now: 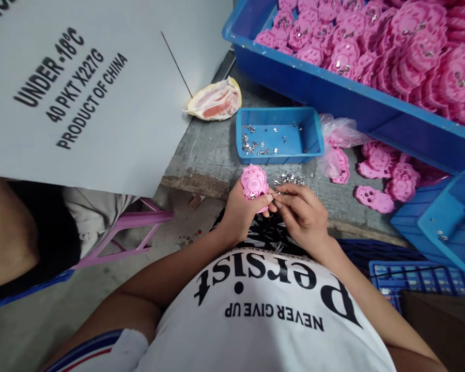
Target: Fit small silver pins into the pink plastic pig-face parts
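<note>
Our left hand (238,214) grips a pink molded plastic piece (254,178) above the near edge of the worn grey workbench (201,147), thumb across its lower part. Our right hand (304,212) is just beside it, thumb and fingers pinched together near the left thumb tip; we cannot tell whether anything sits between them. Just beyond those fingers we see a pile of small silvery metal parts (290,178) on the bench, and behind it a blue rectangular tray (294,142) with more scattered inside, mostly at its left end. To the right lie a clear plastic bag (343,132) and loose pink pieces (383,201), near a large blue crate (325,95) heaped with others.
</note>
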`<state>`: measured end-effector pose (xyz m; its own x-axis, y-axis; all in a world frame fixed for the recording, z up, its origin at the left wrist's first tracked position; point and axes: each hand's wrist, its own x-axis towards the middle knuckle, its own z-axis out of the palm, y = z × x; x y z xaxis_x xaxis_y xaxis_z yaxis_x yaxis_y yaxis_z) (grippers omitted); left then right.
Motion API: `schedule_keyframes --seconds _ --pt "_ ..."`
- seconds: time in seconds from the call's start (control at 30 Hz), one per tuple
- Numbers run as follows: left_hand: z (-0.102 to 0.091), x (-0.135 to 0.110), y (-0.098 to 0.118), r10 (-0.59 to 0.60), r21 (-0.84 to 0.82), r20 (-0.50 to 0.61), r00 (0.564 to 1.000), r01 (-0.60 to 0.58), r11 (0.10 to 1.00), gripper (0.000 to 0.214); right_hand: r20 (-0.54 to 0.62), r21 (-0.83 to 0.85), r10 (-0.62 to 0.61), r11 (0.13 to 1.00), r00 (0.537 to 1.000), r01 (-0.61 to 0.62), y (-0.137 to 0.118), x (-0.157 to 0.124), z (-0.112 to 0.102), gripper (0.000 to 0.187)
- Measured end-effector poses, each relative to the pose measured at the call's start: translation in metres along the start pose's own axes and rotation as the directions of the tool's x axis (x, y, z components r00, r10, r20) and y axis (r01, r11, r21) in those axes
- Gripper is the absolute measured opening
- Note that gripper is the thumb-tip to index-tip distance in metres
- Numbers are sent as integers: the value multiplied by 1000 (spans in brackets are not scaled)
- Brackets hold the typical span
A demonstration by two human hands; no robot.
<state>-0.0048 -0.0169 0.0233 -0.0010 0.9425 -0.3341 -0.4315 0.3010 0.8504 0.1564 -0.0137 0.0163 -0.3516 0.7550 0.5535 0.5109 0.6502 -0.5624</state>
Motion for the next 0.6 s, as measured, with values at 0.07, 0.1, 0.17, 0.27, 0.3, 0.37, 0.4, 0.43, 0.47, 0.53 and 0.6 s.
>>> schedule_keyframes --seconds 0.07,0.1,0.17,0.27,0.3,0.37,0.4,0.43,0.47,0.53,0.6 --pt "1 0 -1 12 34 -4 1000 -12 999 23 -21 87 98 992 995 -96 -2 -2 0 21" --pt "1 0 0 17 56 -5 1000 -17 998 22 -33 132 154 980 987 -149 -3 -3 1 20" --pt "3 -1 1 34 100 -24 999 -31 994 23 -54 219 276 941 960 -258 -4 -4 2 15" --pt "8 -3 5 56 149 -66 996 -46 988 29 -39 319 413 868 910 -380 -5 -3 3 8" --pt "10 -4 6 59 161 -78 995 -46 986 31 -23 335 429 854 903 -398 -5 -2 3 5" --pt "12 -6 8 62 192 -93 994 -43 980 31 1 345 431 847 902 -405 -6 1 2 5" --pt "12 -6 8 64 209 -99 993 -42 977 31 8 344 428 847 904 -404 -6 2 2 8" --pt "13 -7 7 65 223 -103 993 -41 974 31 14 342 429 847 903 -408 -6 3 2 11" --pt "13 -7 7 64 233 -105 992 -38 972 31 22 342 437 842 899 -417 -6 4 2 12" --pt "13 -7 4 67 244 -107 992 -39 969 31 44 354 461 822 886 -445 -5 4 4 15" --pt "12 -6 1 74 254 -109 991 -44 966 31 62 367 476 806 877 -464 -4 3 7 16"
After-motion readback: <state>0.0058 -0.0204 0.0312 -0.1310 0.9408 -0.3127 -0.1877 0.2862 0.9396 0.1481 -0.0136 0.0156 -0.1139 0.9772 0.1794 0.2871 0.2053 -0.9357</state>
